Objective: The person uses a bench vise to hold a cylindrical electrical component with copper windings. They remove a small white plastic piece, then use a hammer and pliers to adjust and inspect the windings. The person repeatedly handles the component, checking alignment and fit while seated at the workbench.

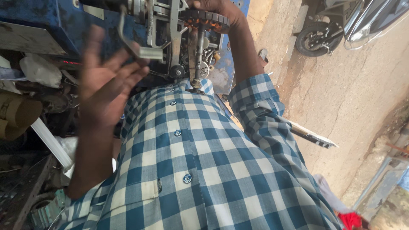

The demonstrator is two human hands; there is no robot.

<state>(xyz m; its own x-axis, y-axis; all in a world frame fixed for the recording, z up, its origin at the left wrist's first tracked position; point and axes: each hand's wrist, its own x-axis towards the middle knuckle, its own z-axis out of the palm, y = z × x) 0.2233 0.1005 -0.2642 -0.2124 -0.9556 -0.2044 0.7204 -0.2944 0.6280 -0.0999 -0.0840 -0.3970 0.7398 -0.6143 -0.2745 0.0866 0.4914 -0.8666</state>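
My right hand (219, 12) grips a round motor stator (204, 19) with copper windings, mounted on a steel shaft (199, 55) of a blue winding machine (51, 21) at the top. My left hand (104, 81) is blurred, raised with its fingers spread, empty, just below a bent metal crank handle (134, 47) of the machine. My blue and white checked shirt (200, 170) fills the lower middle of the view.
Cluttered shelves with a cardboard roll (17, 115), a white strip (51, 142) and plastic bags lie at the left. A concrete wall and ground (341, 106) are at the right, with a parked scooter (332, 25) at the top right. A red cloth (351, 219) lies at the bottom right.
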